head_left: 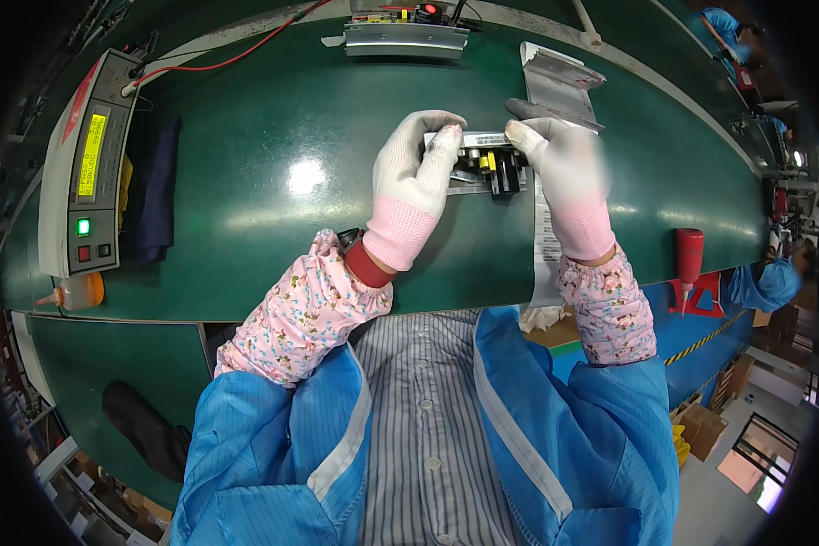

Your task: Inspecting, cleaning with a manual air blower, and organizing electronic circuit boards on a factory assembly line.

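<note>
My left hand, in a white glove with a pink cuff, grips the left end of a small circuit board assembly. It has a silver metal edge with a white printed label strip along the top, and black and yellow components below that. At the other end, my right hand, gloved the same way, pinches the upper right corner between thumb and fingers; its back is blurred. The assembly is held up over the green bench. A long white sheet of printed labels hangs down beside my right wrist.
Beyond my hands lie a bent metal bracket and another metal-cased unit. A tester with a lit display stands left, its red wire crossing the back. An orange-tipped bottle sits near it; a red bottle is right. People work at far right.
</note>
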Available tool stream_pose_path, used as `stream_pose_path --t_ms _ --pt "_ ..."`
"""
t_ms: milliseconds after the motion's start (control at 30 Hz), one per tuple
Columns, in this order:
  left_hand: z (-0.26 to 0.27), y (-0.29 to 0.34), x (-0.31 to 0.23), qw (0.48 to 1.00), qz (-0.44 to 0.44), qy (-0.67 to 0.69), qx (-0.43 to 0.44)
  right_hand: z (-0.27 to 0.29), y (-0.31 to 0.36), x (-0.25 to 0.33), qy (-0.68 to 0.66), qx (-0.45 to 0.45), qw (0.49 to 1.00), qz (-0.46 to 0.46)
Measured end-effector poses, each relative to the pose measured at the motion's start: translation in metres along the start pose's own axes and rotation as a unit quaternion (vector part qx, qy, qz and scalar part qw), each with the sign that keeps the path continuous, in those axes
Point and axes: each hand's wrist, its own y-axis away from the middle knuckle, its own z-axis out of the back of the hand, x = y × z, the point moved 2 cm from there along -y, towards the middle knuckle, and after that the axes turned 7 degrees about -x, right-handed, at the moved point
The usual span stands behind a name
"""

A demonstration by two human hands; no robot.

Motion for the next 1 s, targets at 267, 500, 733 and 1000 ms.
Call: stream_pose_path --t_ms 267,500,733,1000 --pt "-0.003 -0.002 0.007 0.999 -0.038 -0.02 0.013 0.0 -0.002 -0.002 0.011 -0.007 1.0 -0.008" --pt "-0.001 -0.002 0.004 0.999 -0.03 -0.025 0.022 0.008 0.001 -0.004 0.154 -0.041 0.976 0.146" --pt "-0.001 -0.002 0.005 1.0 -0.009 0.013 0.014 -0.012 0.021 0.009 0.334 -0.03 0.825 0.454" --pt "0.001 -0.006 0.002 0.998 -0.055 0.02 -0.038 0.036 0.019 -0.013 0.412 -0.068 0.781 0.465"
